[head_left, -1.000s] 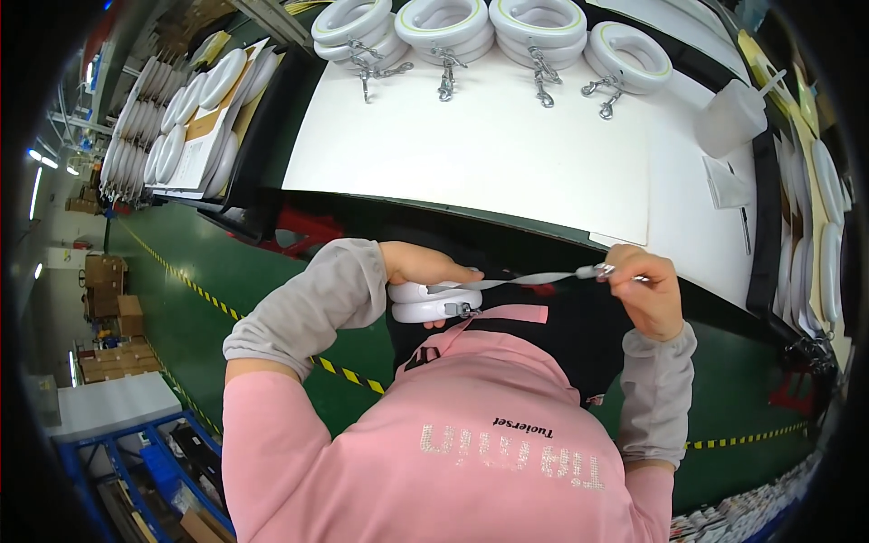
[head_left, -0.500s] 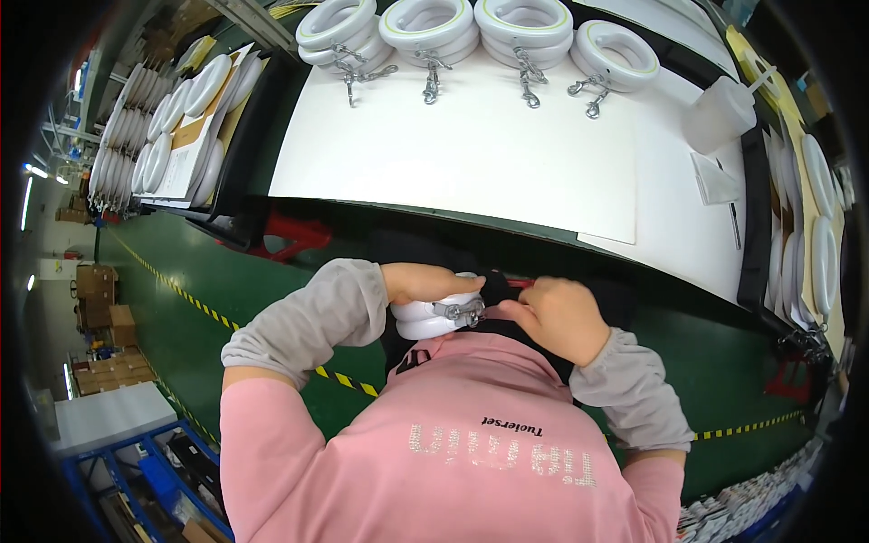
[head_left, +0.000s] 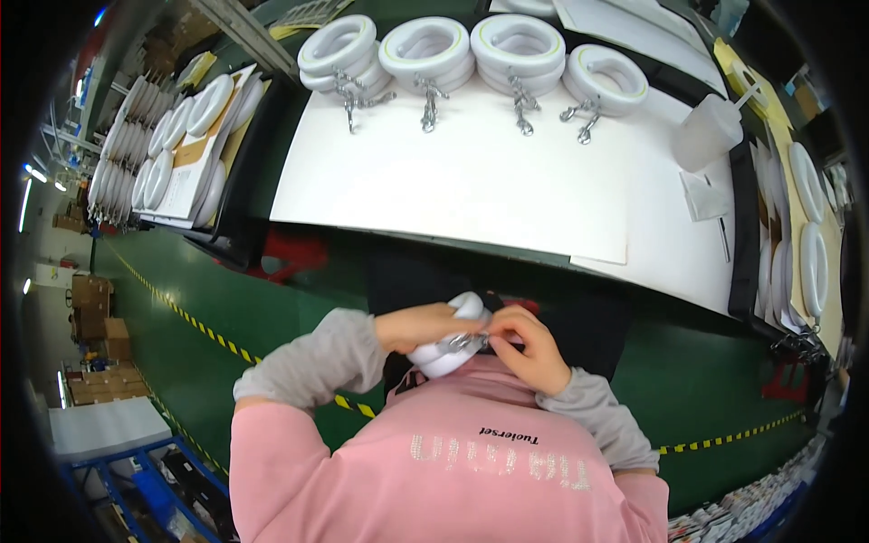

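Above my lap, in front of my pink top, I hold a thick white ring-shaped coil (head_left: 441,364) with metal snap hooks (head_left: 460,343) on its side. My left hand (head_left: 418,328) is closed round the coil from the left, its thumb lying along the top. The coil is tilted. My right hand (head_left: 532,351) has come in from the right, its thumb and forefinger pinched at the metal hardware. Exactly which part the fingertips hold is partly hidden. Farther off, several similar white coils (head_left: 425,41) lie stacked along the table's back, their snap hooks hanging toward me.
The white table (head_left: 434,172) is in front, its near edge beyond my hands. On its right are a plastic bottle (head_left: 706,134), a small packet (head_left: 704,197) and a pen (head_left: 723,240). Bins of white coils flank it, at left (head_left: 206,104) and right (head_left: 815,262).
My right hand has moved left, up against the coil's metal hooks. The coil has tilted in my left hand. The whole view has shifted a little, so the table sits lower in it.
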A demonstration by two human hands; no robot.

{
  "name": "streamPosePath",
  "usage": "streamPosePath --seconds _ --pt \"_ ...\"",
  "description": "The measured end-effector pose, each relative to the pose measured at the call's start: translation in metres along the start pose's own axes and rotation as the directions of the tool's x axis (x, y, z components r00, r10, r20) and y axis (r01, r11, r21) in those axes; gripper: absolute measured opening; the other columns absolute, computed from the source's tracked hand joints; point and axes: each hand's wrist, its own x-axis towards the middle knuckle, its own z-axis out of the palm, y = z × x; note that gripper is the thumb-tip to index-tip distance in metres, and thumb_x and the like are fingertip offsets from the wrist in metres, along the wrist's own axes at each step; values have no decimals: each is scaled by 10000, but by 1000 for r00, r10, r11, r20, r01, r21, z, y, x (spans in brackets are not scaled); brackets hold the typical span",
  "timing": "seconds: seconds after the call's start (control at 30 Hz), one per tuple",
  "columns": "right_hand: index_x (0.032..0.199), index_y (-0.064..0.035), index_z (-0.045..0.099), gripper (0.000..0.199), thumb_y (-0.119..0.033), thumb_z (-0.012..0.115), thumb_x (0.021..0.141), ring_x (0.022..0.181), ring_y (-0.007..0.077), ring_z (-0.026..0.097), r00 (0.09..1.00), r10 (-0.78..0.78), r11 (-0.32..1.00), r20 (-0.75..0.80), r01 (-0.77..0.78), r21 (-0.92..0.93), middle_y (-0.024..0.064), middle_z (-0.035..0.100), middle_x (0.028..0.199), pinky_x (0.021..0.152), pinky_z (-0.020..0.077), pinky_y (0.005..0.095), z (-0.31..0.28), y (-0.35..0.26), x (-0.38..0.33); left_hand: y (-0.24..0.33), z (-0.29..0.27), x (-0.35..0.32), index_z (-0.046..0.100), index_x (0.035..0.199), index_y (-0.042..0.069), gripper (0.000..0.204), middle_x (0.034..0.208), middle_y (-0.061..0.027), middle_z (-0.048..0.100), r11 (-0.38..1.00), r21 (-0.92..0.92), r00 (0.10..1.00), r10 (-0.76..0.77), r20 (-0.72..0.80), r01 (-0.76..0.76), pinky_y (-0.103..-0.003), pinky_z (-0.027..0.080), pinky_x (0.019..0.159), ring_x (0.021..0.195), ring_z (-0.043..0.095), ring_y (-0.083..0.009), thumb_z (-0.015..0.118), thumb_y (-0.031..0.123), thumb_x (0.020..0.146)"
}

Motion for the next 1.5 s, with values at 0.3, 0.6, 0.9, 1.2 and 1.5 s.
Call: streamPosePath --seconds 0.3,0.6,0.9,1.2,1.5 --pt "941 15 610 109 25 570 841 766 149 574 962 22 982 -273 -73 -177 88 584 856 678 451 243 -51 4 -33 112 15 -107 583 903 25 334 801 -54 628 533 628 709 704 42 -567 -308 462 669 747 598 -147 790 184 695" --pt "993 11 611 164 19 583 831 750 204 585 947 -169 957 -272 91 -276 109 591 854 660 461 263 -69 -7 -33 313 38 25 604 877 -28 494 828 -217 639 -204 956 605 740 293 -213 -439 465 709 793 616 -374 721 415 694" --pt "953 9 629 133 23 585 828 748 206 606 884 -148 954 -444 8 -301 107 611 825 669 474 271 -99 -9 -65 387 30 108 643 1034 44 487 1018 -175 648 -200 978 677 711 191 -66 -383 465 840 958 609 -323 714 355 665" --pt "1031 2 612 191 2 581 843 736 186 592 896 -200 926 -397 40 -375 97 599 825 653 465 263 -108 -26 -49 374 43 70 621 1058 54 500 997 -146 657 -57 989 523 844 122 -140 -387 464 827 950 614 -312 707 411 718" --pt "1440 -19 176 1048 -541 703 700 1232 440 343 861 -497 573 -109 232 -786 274 252 1421 1005 299 473 -87 -47 -6 172 84 -7 538 876 58 735 640 -77 553 798 -284 825 564 36 -532 -327 472 486 501 564 -219 167 692 887"
